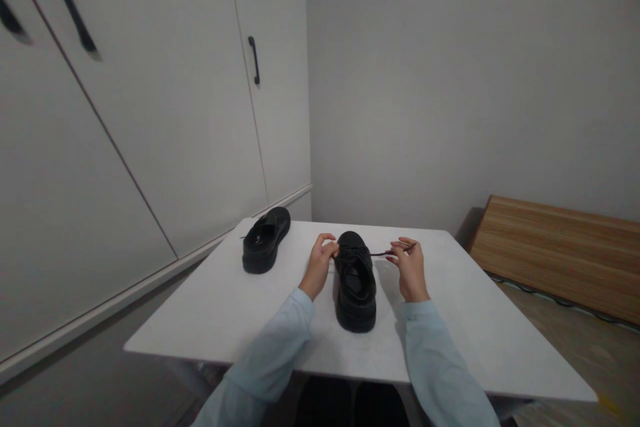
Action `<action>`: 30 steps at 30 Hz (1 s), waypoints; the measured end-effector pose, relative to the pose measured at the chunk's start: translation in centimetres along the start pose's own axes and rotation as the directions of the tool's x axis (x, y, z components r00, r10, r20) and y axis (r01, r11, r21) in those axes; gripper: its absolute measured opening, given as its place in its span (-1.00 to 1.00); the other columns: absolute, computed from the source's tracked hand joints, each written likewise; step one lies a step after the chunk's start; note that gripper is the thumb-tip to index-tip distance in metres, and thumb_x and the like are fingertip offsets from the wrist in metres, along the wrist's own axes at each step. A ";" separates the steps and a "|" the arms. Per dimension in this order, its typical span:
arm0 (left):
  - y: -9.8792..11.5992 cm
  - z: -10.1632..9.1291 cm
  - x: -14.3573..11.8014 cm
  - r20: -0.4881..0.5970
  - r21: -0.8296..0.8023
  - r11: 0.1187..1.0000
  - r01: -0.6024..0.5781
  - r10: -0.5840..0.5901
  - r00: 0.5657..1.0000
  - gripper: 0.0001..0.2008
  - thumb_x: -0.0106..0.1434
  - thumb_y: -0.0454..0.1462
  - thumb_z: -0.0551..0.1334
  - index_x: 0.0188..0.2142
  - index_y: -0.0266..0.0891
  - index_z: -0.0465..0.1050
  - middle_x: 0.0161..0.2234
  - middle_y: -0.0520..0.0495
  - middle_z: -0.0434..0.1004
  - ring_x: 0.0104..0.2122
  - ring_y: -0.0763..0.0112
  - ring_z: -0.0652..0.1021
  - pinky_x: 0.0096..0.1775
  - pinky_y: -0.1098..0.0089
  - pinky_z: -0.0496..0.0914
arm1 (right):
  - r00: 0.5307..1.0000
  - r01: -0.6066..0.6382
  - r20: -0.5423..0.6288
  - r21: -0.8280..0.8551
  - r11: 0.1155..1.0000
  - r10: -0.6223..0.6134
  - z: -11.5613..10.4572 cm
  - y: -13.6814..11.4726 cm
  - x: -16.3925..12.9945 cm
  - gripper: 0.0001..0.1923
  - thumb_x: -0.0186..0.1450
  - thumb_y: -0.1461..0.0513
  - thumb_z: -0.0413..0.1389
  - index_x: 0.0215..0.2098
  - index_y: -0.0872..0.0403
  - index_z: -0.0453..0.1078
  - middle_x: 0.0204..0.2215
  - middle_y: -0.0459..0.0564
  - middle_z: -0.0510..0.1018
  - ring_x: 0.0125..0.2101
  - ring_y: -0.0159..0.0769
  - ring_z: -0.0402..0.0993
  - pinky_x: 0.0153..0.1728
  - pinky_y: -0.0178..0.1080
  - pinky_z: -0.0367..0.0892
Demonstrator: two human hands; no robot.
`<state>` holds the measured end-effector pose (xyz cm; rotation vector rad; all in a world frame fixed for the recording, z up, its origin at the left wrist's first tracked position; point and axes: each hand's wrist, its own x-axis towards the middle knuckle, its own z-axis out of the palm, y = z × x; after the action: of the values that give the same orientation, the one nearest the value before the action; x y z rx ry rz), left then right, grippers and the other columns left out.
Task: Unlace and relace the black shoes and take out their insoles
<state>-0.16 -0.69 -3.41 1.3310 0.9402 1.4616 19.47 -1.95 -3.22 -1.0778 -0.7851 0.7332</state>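
Two black shoes on white table (225, 320). Near shoe (355, 287) stands mid-table, heel toward person, toe pointing away. Left hand (319, 265) against shoe's left side near toe, fingers curled, pinching at lace area; exact hold hard to tell. Right hand (410, 269) just right of shoe, fingertips closed on dark lace end (384, 253), lace stretched from shoe's front to hand. Second shoe (265, 240) well apart at table's far left corner. White cabinet doors (165, 113) left; wooden board (560, 253) right.
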 end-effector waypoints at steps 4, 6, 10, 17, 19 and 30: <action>-0.1 -0.3 0.2 -0.020 -0.152 0.988 0.013 -0.016 1.000 -0.86 0.16 -0.18 0.09 -0.33 -0.20 0.25 -0.62 0.18 0.08 -0.60 0.54 0.23 -0.44 0.48 0.19 | 0.995 0.102 0.019 -0.227 0.968 -0.100 -0.7 1.8 1.0 -0.63 -0.09 0.32 0.12 -0.27 0.04 0.29 -0.35 -0.06 0.43 -0.38 -0.28 0.41 -0.48 -0.26 0.36; -0.7 -0.5 0.3 -0.061 -0.026 0.999 0.043 -0.045 0.997 -0.86 0.17 -0.17 0.09 -0.38 -0.20 0.27 -0.64 0.18 0.07 -0.62 0.53 0.20 -0.48 0.48 0.13 | 0.990 0.138 0.032 -0.321 0.937 -0.134 -1.0 2.5 1.3 -0.61 -0.13 0.34 0.11 -0.28 0.05 0.32 -0.37 -0.05 0.44 -0.44 -0.28 0.39 -0.45 -0.21 0.36; -2.0 -1.0 0.4 -0.161 0.349 0.933 0.094 -0.039 0.986 -0.89 0.09 -0.27 0.17 -0.33 -0.17 0.34 -0.56 0.13 0.21 -0.52 0.46 0.32 -0.39 0.45 0.20 | 0.960 0.277 0.099 -0.468 0.840 -0.261 -1.2 2.8 1.4 -0.65 -0.14 0.35 0.12 -0.33 0.02 0.43 -0.36 -0.01 0.46 -0.36 -0.16 0.39 -0.32 -0.08 0.35; -0.6 -1.0 0.1 -0.262 0.631 0.775 -0.047 0.270 0.927 -0.75 0.05 -0.34 0.24 -0.23 -0.11 0.47 -0.17 -0.11 0.27 -0.02 0.13 0.31 0.07 0.09 0.15 | 0.926 0.302 0.338 -0.397 0.867 -0.168 0.0 0.6 0.1 -0.85 0.09 0.15 0.15 -0.44 0.05 0.49 -0.40 0.00 0.56 -0.41 -0.20 0.44 -0.31 -0.10 0.34; 0.1 -1.0 0.0 -0.288 0.631 0.773 -0.067 0.314 0.905 -0.76 0.07 -0.33 0.24 -0.22 -0.11 0.48 -0.13 -0.12 0.25 0.00 0.13 0.30 0.09 0.09 0.15 | 0.909 0.282 0.396 -0.360 0.889 -0.128 0.4 0.2 -0.1 -0.83 0.09 0.11 0.18 -0.47 0.06 0.50 -0.45 -0.01 0.58 -0.44 -0.21 0.45 -0.34 -0.14 0.34; 0.2 0.0 -0.2 0.137 0.308 0.911 -0.273 0.242 0.961 -0.86 0.18 -0.25 0.22 -0.30 -0.23 0.55 -0.22 -0.11 0.58 -0.13 0.29 0.53 0.00 0.27 0.33 | 0.852 0.259 0.520 -0.328 0.909 -0.055 1.2 -0.5 -0.8 -0.79 0.04 0.10 0.24 -0.50 0.09 0.50 -0.47 0.01 0.58 -0.43 -0.25 0.43 -0.33 -0.20 0.29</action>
<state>-0.16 -0.98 -3.24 1.8102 1.0008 1.4646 18.08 -2.23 -2.62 -1.1672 -1.5057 0.7398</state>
